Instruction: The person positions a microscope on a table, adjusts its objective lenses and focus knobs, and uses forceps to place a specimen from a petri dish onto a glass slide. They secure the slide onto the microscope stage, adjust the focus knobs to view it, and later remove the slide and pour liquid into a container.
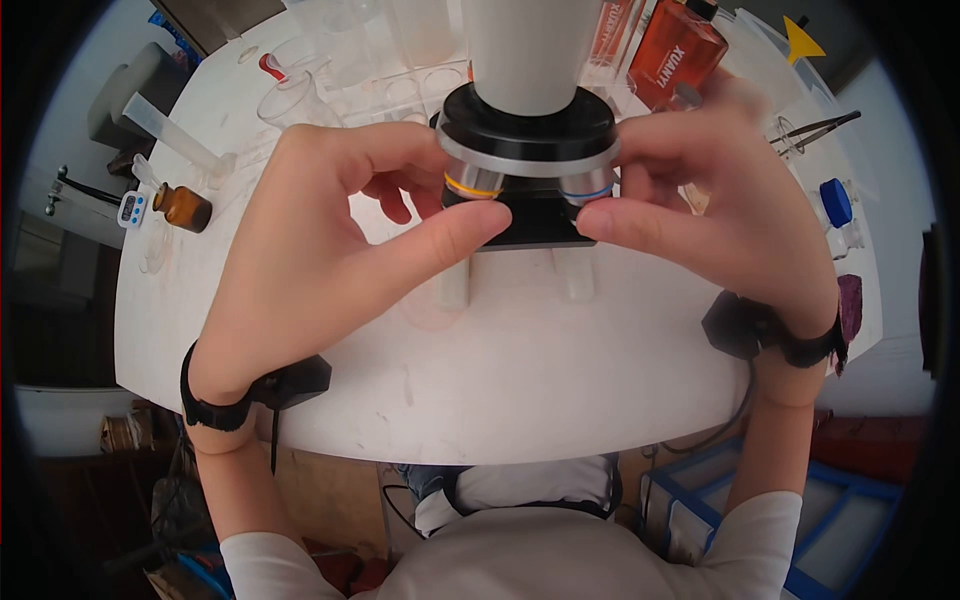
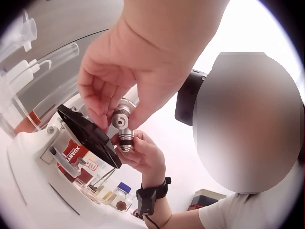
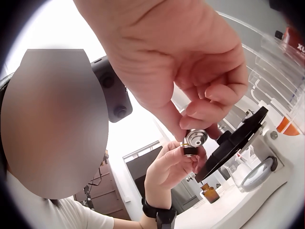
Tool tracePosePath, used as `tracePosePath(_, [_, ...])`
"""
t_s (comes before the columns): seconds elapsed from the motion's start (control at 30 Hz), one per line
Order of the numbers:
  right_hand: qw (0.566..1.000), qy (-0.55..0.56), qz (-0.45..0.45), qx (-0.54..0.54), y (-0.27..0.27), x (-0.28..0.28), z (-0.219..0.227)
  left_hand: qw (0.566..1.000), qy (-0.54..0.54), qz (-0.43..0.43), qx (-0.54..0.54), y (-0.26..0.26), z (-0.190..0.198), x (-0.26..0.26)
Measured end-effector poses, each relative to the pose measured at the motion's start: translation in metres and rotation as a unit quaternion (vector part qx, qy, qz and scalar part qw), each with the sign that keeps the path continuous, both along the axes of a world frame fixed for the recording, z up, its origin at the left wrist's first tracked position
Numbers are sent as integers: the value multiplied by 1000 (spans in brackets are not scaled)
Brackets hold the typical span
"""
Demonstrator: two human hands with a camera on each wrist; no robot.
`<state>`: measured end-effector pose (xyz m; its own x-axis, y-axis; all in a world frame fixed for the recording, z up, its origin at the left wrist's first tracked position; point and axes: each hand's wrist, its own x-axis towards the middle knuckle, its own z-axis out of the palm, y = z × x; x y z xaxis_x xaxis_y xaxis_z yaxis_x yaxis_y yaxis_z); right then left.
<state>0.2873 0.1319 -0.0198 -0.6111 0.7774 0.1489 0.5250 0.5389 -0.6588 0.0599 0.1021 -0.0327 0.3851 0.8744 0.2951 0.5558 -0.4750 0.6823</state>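
- Near the top of the head view, towards 12 o'clock, we have the round black nosepiece with a silver rim [image 1: 528,140] under the white microscope tube [image 1: 525,50]. A silver metal objective lens with a yellow ring [image 1: 474,180] hangs at its 7 o'clock, and a silver metal objective lens with a blue ring [image 1: 588,186] at its 5 o'clock.
- To handle these lenses well, we judge that we should press evenly from both sides, so neither is forced askew.
- We would do best with fingertips on the metal barrels and off the glass.
- The flat black stage [image 1: 540,238] lies at 6 o'clock from the nosepiece, so any turn calls for an eye on the lens tips.
- Our left hand [image 1: 320,210] comes in from 8 o'clock, pinching the yellow-ringed lens, thumb in front and pointing to 2 o'clock, other fingers curled behind.
- Our right hand [image 1: 720,190] mirrors it from 4 o'clock, pinching the blue-ringed lens, thumb pointing to 10 o'clock.
- Our forearms rise from 7 and 5 o'clock, the hands angled inward.
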Motion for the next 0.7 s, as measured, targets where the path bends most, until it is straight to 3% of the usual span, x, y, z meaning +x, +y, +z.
tracePosePath(0.03, [998, 9, 4, -61, 1, 0, 1, 995, -44, -26, -90, 2, 1, -2])
tracePosePath(0.07, [993, 17, 8, -120, 2, -1, 2, 995, -44, -26, -90, 3, 4, -4])
tracePosePath(0.13, [992, 10, 5, -122, 3, -1, 4, 976, -60, -16, -210, 3, 11, -8])
tracePosePath(0.7, [993, -19, -16, -119, 5, -4, 4, 989, -28, -14, -146, 7, 7, -9])
